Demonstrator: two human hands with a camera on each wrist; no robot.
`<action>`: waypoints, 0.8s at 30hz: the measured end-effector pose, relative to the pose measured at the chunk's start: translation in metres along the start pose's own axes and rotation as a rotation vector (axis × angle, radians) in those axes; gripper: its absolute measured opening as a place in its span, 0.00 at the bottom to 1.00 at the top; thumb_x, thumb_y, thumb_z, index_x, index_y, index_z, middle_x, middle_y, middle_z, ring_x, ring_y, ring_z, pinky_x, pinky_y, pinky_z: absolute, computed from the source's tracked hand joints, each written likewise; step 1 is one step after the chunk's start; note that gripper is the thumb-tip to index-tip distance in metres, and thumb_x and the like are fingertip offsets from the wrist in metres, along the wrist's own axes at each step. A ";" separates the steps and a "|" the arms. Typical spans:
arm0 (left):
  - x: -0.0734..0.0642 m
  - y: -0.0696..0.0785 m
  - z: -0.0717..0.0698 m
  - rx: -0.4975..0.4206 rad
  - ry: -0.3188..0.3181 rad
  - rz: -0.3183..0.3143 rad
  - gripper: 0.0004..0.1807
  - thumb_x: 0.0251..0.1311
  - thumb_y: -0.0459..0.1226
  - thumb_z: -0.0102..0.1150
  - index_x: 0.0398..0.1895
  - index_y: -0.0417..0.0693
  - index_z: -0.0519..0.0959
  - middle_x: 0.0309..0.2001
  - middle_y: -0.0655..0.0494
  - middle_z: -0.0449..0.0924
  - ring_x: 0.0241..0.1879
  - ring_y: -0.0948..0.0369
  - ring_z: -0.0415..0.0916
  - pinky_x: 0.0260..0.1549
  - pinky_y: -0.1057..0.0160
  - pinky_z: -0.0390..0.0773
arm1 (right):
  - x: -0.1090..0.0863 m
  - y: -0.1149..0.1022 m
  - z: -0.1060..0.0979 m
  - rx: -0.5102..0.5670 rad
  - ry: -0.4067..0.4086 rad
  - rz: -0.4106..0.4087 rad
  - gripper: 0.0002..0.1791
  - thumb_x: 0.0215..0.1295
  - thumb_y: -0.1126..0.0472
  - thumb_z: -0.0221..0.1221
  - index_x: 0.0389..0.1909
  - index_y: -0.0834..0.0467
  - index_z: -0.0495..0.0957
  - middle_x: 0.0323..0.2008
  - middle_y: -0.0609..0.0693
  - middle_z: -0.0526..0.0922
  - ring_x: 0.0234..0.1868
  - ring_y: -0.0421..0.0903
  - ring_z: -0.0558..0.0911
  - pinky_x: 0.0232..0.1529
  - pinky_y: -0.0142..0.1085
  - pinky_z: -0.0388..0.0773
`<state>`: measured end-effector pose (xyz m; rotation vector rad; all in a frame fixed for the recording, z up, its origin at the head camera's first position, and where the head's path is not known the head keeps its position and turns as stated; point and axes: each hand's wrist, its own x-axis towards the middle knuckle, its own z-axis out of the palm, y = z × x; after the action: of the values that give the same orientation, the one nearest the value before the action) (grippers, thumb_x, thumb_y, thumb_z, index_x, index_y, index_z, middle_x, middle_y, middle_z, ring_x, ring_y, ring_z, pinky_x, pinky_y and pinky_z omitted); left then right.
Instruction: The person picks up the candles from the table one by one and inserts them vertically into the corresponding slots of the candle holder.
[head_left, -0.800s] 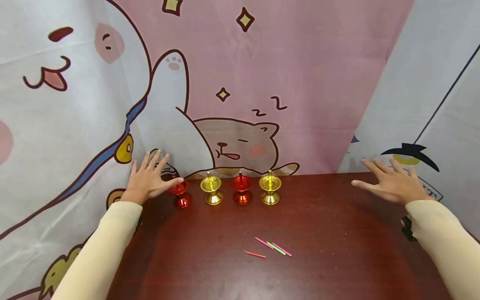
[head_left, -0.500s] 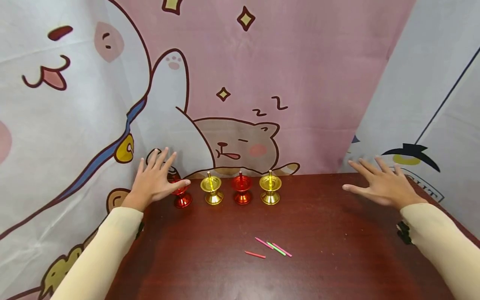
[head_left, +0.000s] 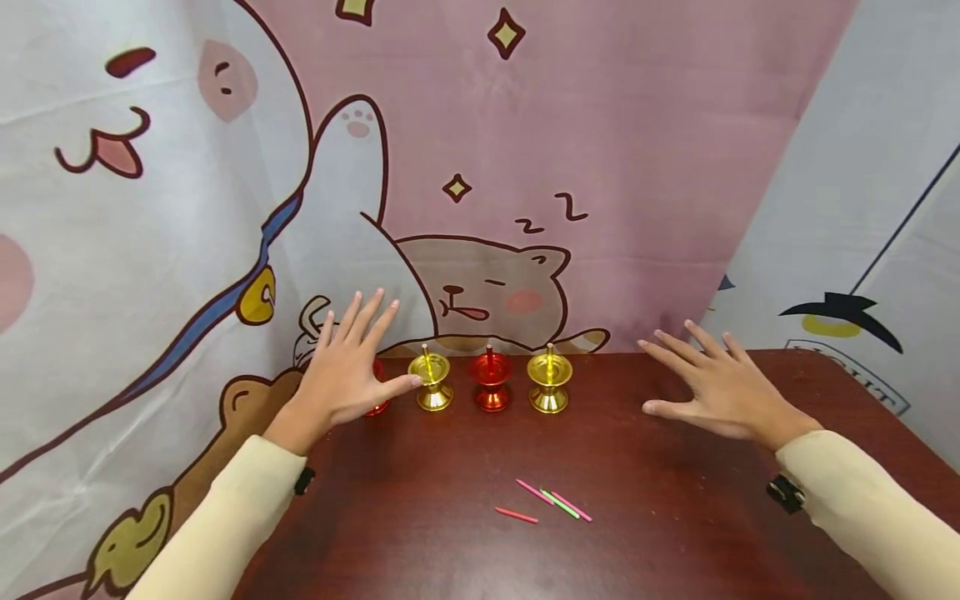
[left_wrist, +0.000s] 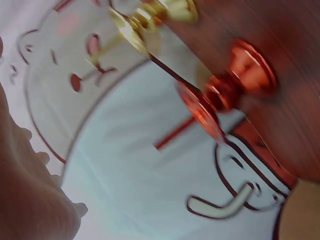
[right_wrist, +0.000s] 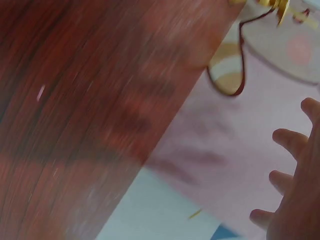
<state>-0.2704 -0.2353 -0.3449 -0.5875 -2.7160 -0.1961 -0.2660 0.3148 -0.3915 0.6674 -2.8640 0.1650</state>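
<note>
My left hand (head_left: 345, 375) hovers with fingers spread and holds nothing, in front of a shiny red candle holder (head_left: 378, 407) that it mostly hides in the head view. The left wrist view shows that red holder (left_wrist: 250, 72) whole, with a red stick upright in its dish. To its right stand a gold holder (head_left: 434, 396), another red holder (head_left: 491, 395) and a second gold holder (head_left: 549, 398), each with an upright stick. My right hand (head_left: 727, 390) is raised, fingers spread, to the right of the row and apart from it.
Thin candle-like sticks lie on the dark red-brown table (head_left: 420, 517): a red one (head_left: 517, 515), a green one (head_left: 561, 504) and two pink ones beside it. A cartoon-printed cloth (head_left: 637, 167) hangs behind and left of the table.
Both hands have moved inward, left hand to the right and right hand to the left, fingers still spread. The left hand covers more of the leftmost red holder. The holders and sticks stay put.
</note>
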 end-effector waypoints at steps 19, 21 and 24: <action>-0.014 0.100 0.040 -0.439 0.074 0.160 0.48 0.69 0.56 0.71 0.87 0.53 0.63 0.81 0.51 0.66 0.81 0.49 0.61 0.78 0.37 0.61 | -0.015 -0.103 0.018 0.640 -0.116 -0.148 0.42 0.72 0.42 0.73 0.82 0.47 0.69 0.64 0.47 0.83 0.68 0.58 0.79 0.60 0.63 0.78; -0.013 0.107 0.047 -0.512 0.036 0.133 0.46 0.69 0.52 0.72 0.86 0.52 0.65 0.80 0.51 0.68 0.79 0.50 0.64 0.76 0.39 0.65 | -0.017 -0.110 0.022 0.688 -0.163 -0.158 0.43 0.70 0.43 0.74 0.81 0.49 0.69 0.64 0.48 0.84 0.66 0.57 0.81 0.59 0.61 0.79; -0.011 0.116 0.058 -0.623 -0.034 0.096 0.43 0.69 0.47 0.73 0.84 0.50 0.68 0.77 0.53 0.72 0.77 0.53 0.67 0.76 0.43 0.67 | -0.018 -0.116 0.032 0.756 -0.219 -0.194 0.45 0.68 0.47 0.77 0.80 0.54 0.69 0.62 0.52 0.85 0.64 0.56 0.83 0.58 0.56 0.82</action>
<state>-0.2296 -0.1225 -0.3960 -0.8846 -2.6267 -1.0334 -0.2040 0.2141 -0.4189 1.1361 -2.8636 1.2473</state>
